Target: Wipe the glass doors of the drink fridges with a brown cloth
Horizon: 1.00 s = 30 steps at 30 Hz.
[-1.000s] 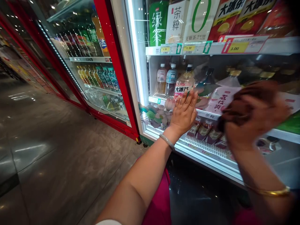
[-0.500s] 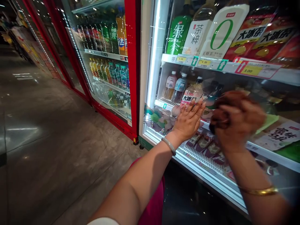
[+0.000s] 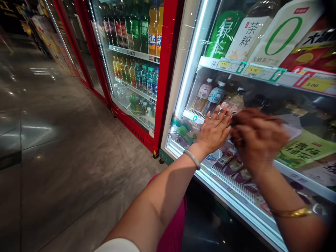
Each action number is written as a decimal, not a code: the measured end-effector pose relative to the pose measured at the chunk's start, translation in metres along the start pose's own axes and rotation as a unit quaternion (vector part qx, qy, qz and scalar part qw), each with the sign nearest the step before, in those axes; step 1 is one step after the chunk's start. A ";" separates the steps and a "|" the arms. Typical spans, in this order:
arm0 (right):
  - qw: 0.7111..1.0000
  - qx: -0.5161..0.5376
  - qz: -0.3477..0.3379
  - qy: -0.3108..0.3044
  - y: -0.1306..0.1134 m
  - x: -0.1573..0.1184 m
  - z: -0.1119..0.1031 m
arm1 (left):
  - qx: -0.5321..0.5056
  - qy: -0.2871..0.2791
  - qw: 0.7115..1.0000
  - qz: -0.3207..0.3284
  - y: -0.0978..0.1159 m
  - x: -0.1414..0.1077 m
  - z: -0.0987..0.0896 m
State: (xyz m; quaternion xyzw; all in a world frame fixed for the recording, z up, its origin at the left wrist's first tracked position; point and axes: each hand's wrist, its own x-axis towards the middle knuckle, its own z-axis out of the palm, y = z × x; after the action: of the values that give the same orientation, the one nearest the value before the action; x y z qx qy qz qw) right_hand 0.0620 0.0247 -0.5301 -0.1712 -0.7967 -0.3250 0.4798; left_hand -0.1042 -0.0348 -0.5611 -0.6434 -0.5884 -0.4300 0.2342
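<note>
My left hand (image 3: 214, 131) lies flat against the glass door (image 3: 181, 140) of a lit drinks cooler, fingers stretched out. A grey bangle (image 3: 193, 159) circles that wrist. Just to its right, my right hand (image 3: 262, 140) is closed round a bunched reddish-brown cloth (image 3: 249, 117) at the same glass; the hand is blurred by motion. A gold bangle (image 3: 294, 212) is on the right wrist. Behind the glass, near my left fingers, stand a pink-labelled bottle (image 3: 203, 92), a blue-labelled bottle (image 3: 216, 96) and a black-capped bottle (image 3: 236, 99) that my fingers partly cover.
Green tea bottles (image 3: 224, 35) and other large bottles line the upper shelf, above a price strip (image 3: 262, 71). To the left stands a red-framed cooler (image 3: 168, 70) with several rows of drinks. A grey tiled floor (image 3: 78, 168) stretches along the coolers.
The view has swung left, so the coolers sit further right in the picture. My right hand with the cloth has come closer to my left hand, which stays on the glass.
</note>
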 end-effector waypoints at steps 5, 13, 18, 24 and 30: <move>0.987 -0.068 -0.143 0.015 -0.011 -0.005 -0.005 | -0.004 -0.020 1.000 0.011 -0.011 -0.004 -0.007; 0.998 -0.045 -0.033 0.019 -0.004 0.021 -0.010 | -0.041 0.020 0.999 -0.007 -0.017 0.002 -0.001; 0.984 -0.017 -0.156 -0.082 -0.022 0.013 0.010 | -0.048 0.027 0.998 -0.035 -0.033 0.001 0.003; 0.995 -0.067 -0.068 0.025 -0.005 0.066 0.017 | -0.044 0.054 0.995 -0.072 -0.056 0.004 0.000; 0.956 -0.022 -0.278 -0.096 -0.055 0.037 0.032 | -0.084 0.091 0.987 -0.098 -0.081 0.003 0.007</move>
State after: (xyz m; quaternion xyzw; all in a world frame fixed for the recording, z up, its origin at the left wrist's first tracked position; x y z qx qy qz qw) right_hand -0.0088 0.0052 -0.5280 0.0162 -0.8477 -0.4450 0.2883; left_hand -0.1803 -0.0117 -0.5792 -0.5581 -0.5870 -0.5554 0.1884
